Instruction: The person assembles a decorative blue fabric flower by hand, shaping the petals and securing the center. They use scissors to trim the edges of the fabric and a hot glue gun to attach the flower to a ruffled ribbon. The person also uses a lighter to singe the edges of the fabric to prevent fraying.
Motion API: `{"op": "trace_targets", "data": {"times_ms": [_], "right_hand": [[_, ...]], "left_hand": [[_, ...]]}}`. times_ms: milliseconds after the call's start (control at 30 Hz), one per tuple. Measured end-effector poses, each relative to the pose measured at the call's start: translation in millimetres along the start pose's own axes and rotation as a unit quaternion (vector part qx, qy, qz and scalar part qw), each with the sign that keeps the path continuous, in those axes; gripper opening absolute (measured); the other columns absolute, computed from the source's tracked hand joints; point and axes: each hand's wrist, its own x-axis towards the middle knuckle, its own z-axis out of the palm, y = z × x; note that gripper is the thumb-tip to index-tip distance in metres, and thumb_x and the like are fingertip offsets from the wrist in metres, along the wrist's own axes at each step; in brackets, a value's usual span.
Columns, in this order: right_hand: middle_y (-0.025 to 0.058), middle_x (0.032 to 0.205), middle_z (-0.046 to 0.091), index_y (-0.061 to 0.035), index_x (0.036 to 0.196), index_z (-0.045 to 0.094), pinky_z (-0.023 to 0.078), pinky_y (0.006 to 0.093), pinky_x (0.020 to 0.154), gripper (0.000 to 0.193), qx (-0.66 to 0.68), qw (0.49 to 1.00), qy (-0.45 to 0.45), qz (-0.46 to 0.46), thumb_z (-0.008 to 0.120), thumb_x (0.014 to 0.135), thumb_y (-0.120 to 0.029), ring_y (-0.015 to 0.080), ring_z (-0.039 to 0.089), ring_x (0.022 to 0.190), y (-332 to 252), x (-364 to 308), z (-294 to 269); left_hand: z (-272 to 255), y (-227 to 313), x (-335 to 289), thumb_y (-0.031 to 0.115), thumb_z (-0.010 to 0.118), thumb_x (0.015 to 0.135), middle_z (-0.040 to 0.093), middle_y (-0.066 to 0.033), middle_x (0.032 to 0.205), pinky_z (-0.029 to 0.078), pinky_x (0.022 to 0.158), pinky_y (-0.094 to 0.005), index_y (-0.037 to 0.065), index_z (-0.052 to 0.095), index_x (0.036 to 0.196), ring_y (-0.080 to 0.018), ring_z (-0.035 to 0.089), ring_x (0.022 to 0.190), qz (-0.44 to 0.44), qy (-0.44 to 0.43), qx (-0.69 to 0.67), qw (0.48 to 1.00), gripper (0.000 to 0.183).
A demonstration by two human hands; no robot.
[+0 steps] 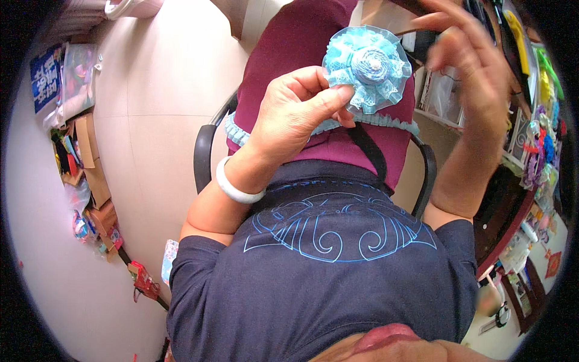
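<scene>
My left hand (pixel 301 102) pinches the lower left edge of a light blue fabric flower (pixel 367 65) above my lap. Ruffled lace and sheer ribbon form its outer layers, around a coiled blue-and-white centre with a small pale bead-like spot. My right hand (pixel 467 60) is raised to the right of the flower, apart from it. Motion smears its fingers, so whether they grip anything cannot be made out. Across the maroon cloth on my lap (pixel 271 78) runs a pleated light blue ribbon trim (pixel 398 123), partly behind the flower and my left hand.
Black chair arms (pixel 205 158) curve on both sides of me. To the right, a dark red table edge (pixel 512 232) stands close to my right arm, near colourful ribbons (pixel 534 154) and bags. Cardboard boxes (pixel 96 175) and packets line the left wall beyond the tiled floor (pixel 154 120).
</scene>
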Motion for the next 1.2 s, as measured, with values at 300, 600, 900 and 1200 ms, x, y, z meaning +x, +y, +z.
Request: {"op": "trace_targets", "data": {"times_ms": [300, 600, 900, 1200], "right_hand": [[0.0083, 0.108, 0.058, 0.0007, 0.124, 0.048, 0.044, 0.0239, 0.085, 0.047, 0.199, 0.974, -0.063, 0.091, 0.065, 0.081, -0.009, 0.0122, 0.056, 0.098, 26.7, -22.7, 48.7], [0.0040, 0.103, 0.058, -0.0020, 0.125, 0.048, 0.043, 0.0128, 0.058, 0.048, 0.165, 0.985, -0.031, 0.049, 0.067, 0.081, -0.011, 0.0039, 0.054, 0.082, 31.2, -28.2, 58.9], [0.0003, 0.094, 0.058, -0.0028, 0.125, 0.049, 0.040, 0.0119, 0.051, 0.048, 0.166, 0.984, -0.027, 0.062, 0.067, 0.081, -0.012, 0.0005, 0.051, 0.069, 30.0, -31.5, 65.8], [-0.0002, 0.092, 0.058, -0.0055, 0.124, 0.051, 0.040, 0.0124, 0.049, 0.046, 0.162, 0.981, -0.012, 0.105, 0.067, 0.082, -0.013, 0.0002, 0.051, 0.066, 28.4, -29.5, 69.8]], "left_hand": [[6.0, 0.6, -4.1, 0.011, 0.064, 0.085, 0.063, -0.0087, 0.085, 0.052, 0.066, -0.0236, -0.002, 0.058, 0.097, -0.0136, 0.063, 0.071, -0.044, -0.008, -0.038, 0.998, 0.019], [4.4, -0.8, -7.2, 0.013, 0.065, 0.084, 0.063, -0.0093, 0.085, 0.053, 0.067, -0.0237, -0.003, 0.058, 0.098, -0.0148, 0.064, 0.073, -0.055, 0.006, -0.022, 0.998, 0.022], [-0.6, -5.1, -4.8, 0.015, 0.066, 0.083, 0.064, -0.0081, 0.079, 0.054, 0.062, -0.0235, -0.002, 0.060, 0.096, -0.0134, 0.064, 0.066, -0.075, 0.025, -0.011, 0.997, 0.023], [0.0, -4.3, -5.5, 0.015, 0.065, 0.084, 0.063, -0.0070, 0.081, 0.055, 0.063, -0.0240, -0.002, 0.060, 0.096, -0.0123, 0.063, 0.067, -0.059, 0.044, -0.014, 0.997, 0.021]]}}
